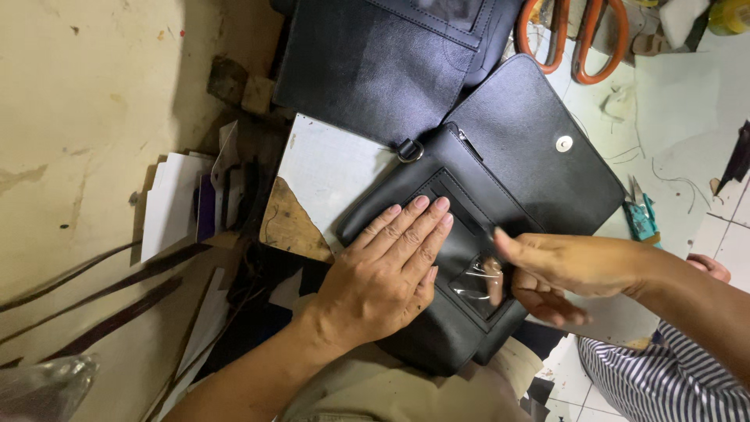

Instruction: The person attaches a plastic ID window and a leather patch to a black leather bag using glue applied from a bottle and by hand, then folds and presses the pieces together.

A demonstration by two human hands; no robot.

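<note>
Left hand point(387, 270) lies flat, fingers spread, on the black bag point(437, 258).
Right hand point(547, 270) fingers pinch the clear pocket film point(478, 283); a hard tug could tear it.

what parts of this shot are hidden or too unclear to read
- Head view: the front of the black bag under the left hand is covered by the palm.
- Head view: the right hand fingertips blur behind the clear window pocket; whether they pinch anything is unclear.
- Head view: the orange-handled scissors are cut off by the top edge.
</note>
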